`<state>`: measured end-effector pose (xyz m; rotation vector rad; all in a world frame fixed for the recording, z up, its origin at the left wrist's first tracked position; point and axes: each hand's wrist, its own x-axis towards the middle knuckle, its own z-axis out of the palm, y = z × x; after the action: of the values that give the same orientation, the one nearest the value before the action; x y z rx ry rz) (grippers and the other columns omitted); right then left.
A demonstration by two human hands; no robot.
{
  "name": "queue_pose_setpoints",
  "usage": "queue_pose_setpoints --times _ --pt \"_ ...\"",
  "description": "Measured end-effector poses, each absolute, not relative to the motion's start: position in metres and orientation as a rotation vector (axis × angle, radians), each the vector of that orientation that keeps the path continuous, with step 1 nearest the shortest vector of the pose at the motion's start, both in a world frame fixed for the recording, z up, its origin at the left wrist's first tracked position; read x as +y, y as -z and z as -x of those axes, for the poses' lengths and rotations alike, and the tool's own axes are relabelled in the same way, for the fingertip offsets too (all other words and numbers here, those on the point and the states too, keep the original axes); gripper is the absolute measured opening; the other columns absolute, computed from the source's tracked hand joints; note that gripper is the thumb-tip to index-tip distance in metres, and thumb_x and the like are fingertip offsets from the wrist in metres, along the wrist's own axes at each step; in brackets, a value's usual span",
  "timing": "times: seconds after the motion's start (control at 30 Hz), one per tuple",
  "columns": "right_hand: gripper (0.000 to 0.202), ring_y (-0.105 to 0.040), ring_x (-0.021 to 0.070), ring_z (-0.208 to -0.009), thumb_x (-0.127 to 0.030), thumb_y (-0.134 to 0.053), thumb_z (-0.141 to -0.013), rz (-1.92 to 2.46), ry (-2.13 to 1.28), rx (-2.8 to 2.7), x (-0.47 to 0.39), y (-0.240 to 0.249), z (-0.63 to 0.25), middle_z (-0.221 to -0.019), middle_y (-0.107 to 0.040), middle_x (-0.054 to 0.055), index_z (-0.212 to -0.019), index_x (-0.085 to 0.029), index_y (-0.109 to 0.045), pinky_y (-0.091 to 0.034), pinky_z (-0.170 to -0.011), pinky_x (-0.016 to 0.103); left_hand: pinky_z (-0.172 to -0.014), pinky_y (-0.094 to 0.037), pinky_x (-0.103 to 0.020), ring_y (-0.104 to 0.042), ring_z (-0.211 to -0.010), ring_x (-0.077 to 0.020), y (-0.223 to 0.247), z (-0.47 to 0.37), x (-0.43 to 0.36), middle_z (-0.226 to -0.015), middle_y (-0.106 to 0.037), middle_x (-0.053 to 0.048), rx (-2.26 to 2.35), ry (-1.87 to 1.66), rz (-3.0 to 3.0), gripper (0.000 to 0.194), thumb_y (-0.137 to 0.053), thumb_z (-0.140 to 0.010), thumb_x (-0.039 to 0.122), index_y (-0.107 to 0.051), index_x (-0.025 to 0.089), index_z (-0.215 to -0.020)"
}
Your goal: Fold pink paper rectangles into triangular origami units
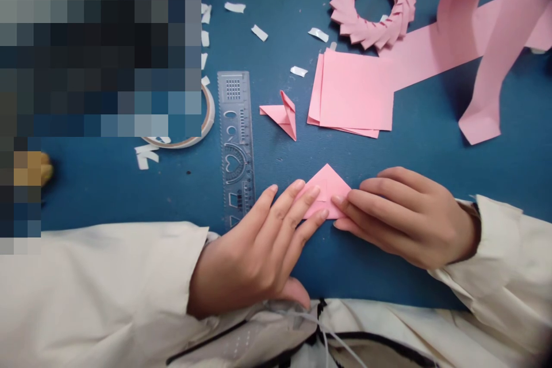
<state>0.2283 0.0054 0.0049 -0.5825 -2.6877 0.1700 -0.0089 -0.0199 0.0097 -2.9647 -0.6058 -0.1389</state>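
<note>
A pink paper folded into a triangle (326, 181) lies on the blue table, its point facing away from me. My left hand (263, 241) rests its stretched, spread fingers on the paper's left part, the thumb held apart below. On the right corner, my right hand (401, 213) pinches the paper between thumb and fingertips. Beyond the triangle sit a small folded paper piece (284, 117) with a raised flap and a loose stack of pink paper squares (356, 92). The paper's lower left edge is partly hidden by my left fingers.
Left of the paper lies a clear plastic ruler (235, 138), partly under my left hand. A pink ring of interlocked folded pieces (345, 17) and a long curled pink strip (487, 98) are at the back right. White scraps (259, 33) and a tape roll (209, 115) lie farther left.
</note>
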Motion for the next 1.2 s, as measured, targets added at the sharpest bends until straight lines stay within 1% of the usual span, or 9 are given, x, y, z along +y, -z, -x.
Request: queue_pose_setpoints --times 0.13,0.33,0.47,0.67,0.77,0.87,1.0,1.1,1.2 --pt "0.019 -0.052 0.0167 -0.075 -0.016 -0.067 -0.074 0.623 -0.198 -2.698 0.006 -0.003 -0.230 -0.082 -0.060 0.007 -0.088 -0.007 -0.059 -0.044 -0.058 0.033 -0.090 -0.047 -0.043 -0.047 -0.117 -0.0346 -0.010 0.008 -0.019 -0.125 -0.048 -0.022 -0.599 0.139 2.959 0.084 -0.016 -0.084 0.067 -0.048 -0.001 -0.122" --pt "0.018 -0.052 0.0164 -0.076 -0.019 -0.066 -0.076 0.653 -0.249 -2.687 0.008 -0.002 -0.231 -0.083 -0.060 0.005 -0.089 -0.009 -0.059 -0.043 -0.058 0.033 -0.092 -0.046 -0.043 -0.046 -0.118 -0.0345 -0.010 0.009 -0.020 -0.126 -0.048 -0.021 -0.600 0.116 2.979 0.085 -0.013 -0.084 0.067 -0.048 0.000 -0.123" --pt "0.015 -0.051 0.0145 -0.072 -0.017 -0.064 -0.077 0.558 -0.166 -2.694 0.005 -0.004 -0.232 -0.081 -0.058 0.005 -0.088 -0.009 -0.060 -0.042 -0.056 0.033 -0.091 -0.047 -0.043 -0.048 -0.116 -0.0346 -0.010 0.009 -0.018 -0.125 -0.048 -0.022 -0.586 0.136 2.977 0.083 -0.013 -0.086 0.064 -0.048 -0.002 -0.122" --pt "0.025 -0.049 0.0134 -0.070 -0.024 -0.063 -0.079 0.395 -0.241 -2.698 0.001 -0.005 -0.233 -0.079 -0.055 0.004 -0.095 -0.006 -0.059 -0.039 -0.052 0.033 -0.089 -0.049 -0.043 -0.048 -0.116 -0.0346 -0.010 0.010 -0.018 -0.124 -0.048 -0.023 -0.588 0.133 2.972 0.084 -0.011 -0.086 0.064 -0.047 -0.002 -0.123" --pt "0.022 -0.050 0.0137 -0.068 -0.023 -0.061 -0.080 0.394 -0.272 -2.699 0.002 -0.003 -0.232 -0.077 -0.056 0.005 -0.093 -0.006 -0.058 -0.037 -0.050 0.032 -0.089 -0.049 -0.043 -0.047 -0.117 -0.0348 -0.010 0.009 -0.017 -0.125 -0.048 -0.023 -0.590 0.135 2.979 0.082 -0.012 -0.087 0.062 -0.048 -0.002 -0.122" --pt "0.015 -0.050 0.0135 -0.064 -0.023 -0.061 -0.080 0.407 -0.331 -2.707 0.001 -0.004 -0.230 -0.073 -0.055 0.004 -0.081 -0.009 -0.057 -0.035 -0.048 0.032 -0.090 -0.050 -0.043 -0.046 -0.117 -0.0354 -0.013 0.008 -0.017 -0.124 -0.048 -0.024 -0.579 0.106 2.984 0.076 -0.021 -0.089 0.060 -0.048 -0.004 -0.121" --pt "0.017 -0.048 0.0128 -0.059 -0.025 -0.061 -0.080 0.438 -0.306 -2.737 -0.003 -0.007 -0.232 -0.067 -0.052 0.003 -0.077 -0.009 -0.057 -0.036 -0.048 0.030 -0.087 -0.052 -0.040 -0.050 -0.113 -0.0362 -0.019 0.010 -0.019 -0.118 -0.053 -0.024 -0.489 0.105 2.945 0.066 -0.043 -0.087 0.052 -0.053 -0.008 -0.113" --pt "0.022 -0.048 0.0139 -0.058 -0.029 -0.064 -0.078 0.441 -0.232 -2.715 -0.008 -0.007 -0.236 -0.062 -0.050 0.002 -0.070 -0.011 -0.054 -0.038 -0.051 0.032 -0.083 -0.053 -0.039 -0.053 -0.109 -0.0364 -0.022 0.013 -0.022 -0.113 -0.057 -0.025 -0.503 0.120 2.903 0.055 -0.054 -0.085 0.042 -0.058 -0.009 -0.105" --pt "0.025 -0.047 0.0146 -0.057 -0.028 -0.067 -0.075 0.472 -0.223 -2.675 -0.009 -0.005 -0.237 -0.058 -0.047 0.001 -0.063 -0.014 -0.050 -0.036 -0.051 0.033 -0.079 -0.053 -0.039 -0.057 -0.104 -0.0363 -0.024 0.016 -0.020 -0.110 -0.059 -0.023 -0.493 0.171 2.922 0.040 -0.061 -0.082 0.027 -0.060 -0.007 -0.102"
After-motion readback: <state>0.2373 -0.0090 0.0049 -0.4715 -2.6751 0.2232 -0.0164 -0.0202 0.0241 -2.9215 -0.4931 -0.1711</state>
